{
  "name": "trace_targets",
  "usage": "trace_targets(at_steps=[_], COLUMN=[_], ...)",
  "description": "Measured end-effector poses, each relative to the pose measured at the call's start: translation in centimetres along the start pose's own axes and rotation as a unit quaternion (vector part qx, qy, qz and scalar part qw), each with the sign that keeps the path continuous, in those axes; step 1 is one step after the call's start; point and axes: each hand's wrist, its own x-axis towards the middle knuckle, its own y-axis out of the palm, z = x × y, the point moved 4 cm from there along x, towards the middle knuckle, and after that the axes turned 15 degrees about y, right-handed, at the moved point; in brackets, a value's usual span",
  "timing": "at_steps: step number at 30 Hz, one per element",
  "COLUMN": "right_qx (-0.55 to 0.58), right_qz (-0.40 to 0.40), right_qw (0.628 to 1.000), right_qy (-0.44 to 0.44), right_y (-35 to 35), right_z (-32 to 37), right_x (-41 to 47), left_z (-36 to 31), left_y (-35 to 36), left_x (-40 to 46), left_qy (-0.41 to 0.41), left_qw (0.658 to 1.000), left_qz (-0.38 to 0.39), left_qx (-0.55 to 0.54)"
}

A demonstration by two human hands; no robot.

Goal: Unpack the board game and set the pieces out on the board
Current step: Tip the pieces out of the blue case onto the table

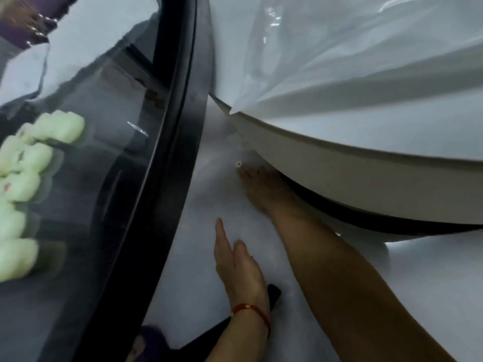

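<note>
**Two bare hands reaching under a white box edge, pale green pieces off to the left**

My left hand (236,259) lies low in the centre of the view, fingers straight and together, palm turned inward, holding nothing. A red string bracelet (251,310) circles its wrist. A small dark object (274,293) shows just behind the wrist; I cannot tell what it is.

My right hand (264,189) reaches further forward along the pale surface (198,270), its fingers partly hidden under the curved edge of a large white box (339,184). I cannot tell whether those fingers are curled or straight. A tiny white ring (238,164) sits just beyond the fingertips.

Clear plastic wrap (352,48) drapes over the top of the box, upper right.

A thick black rim (172,142) runs diagonally from top centre to lower left. Left of it, behind a glossy, reflective dark surface, a cluster of pale green game pieces (28,163) is stacked in a blurred column, well apart from both hands.

At the top left corner, a purple sleeve (31,19) appears, blurred.
</note>
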Motion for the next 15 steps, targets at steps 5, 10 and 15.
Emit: trace_targets(at_steps=[5,10,15], right_qx=[-0.008,-0.114,-0.119], right_qz=[0.019,-0.028,0.035], right_qw=[0.998,0.992,0.992], right_qy=[-0.066,-0.040,0.023], right_y=[-1.0,-1.8,-1.1], right_z=[2.1,2.8,-0.2], right_x=[-0.7,-0.2,-1.9], left_z=[0.7,0.8,1.0], left_y=[-0.2,-0.3,-0.4], left_x=[0.3,0.2,-0.4], left_qy=[0.006,0.010,0.013], left_qw=[0.999,0.998,0.998], left_qz=[0.002,0.006,0.029], left_qx=[0.042,0.062,0.052])
